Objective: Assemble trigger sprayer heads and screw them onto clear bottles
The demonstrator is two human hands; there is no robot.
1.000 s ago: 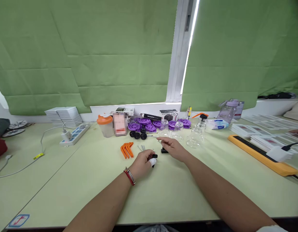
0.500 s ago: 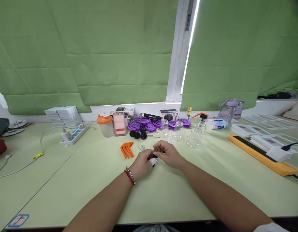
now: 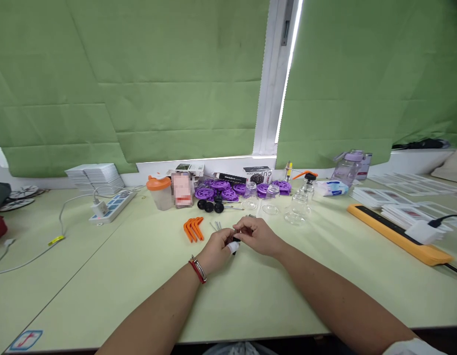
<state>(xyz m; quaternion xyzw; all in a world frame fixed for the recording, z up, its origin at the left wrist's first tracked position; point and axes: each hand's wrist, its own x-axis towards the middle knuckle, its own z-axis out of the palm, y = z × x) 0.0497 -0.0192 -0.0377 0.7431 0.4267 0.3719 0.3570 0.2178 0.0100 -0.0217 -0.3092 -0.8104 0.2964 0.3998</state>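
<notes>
My left hand (image 3: 215, 250) and my right hand (image 3: 256, 235) meet over the middle of the pale green table (image 3: 102, 276), fingers pinched together around a small black part (image 3: 236, 240). One finger of the left hand wears a white wrap, and a red bracelet (image 3: 197, 269) circles that wrist. Just left of the hands lie orange angled pieces (image 3: 193, 229) and a few thin metal pins (image 3: 216, 226). Behind the hands stand black wheels (image 3: 209, 205), purple round parts (image 3: 221, 190) and clear glass jars (image 3: 271, 201).
An orange-lidded shaker cup (image 3: 159, 191) and a white power strip (image 3: 110, 206) with cables sit at the back left. An orange power strip (image 3: 395, 234), card stacks (image 3: 406, 212) and a purple bottle (image 3: 347, 166) occupy the right. Green blinds hang behind.
My right hand drew back from the black piece farther out on the table and joined the left hand at the small black part. The view shifted slightly.
</notes>
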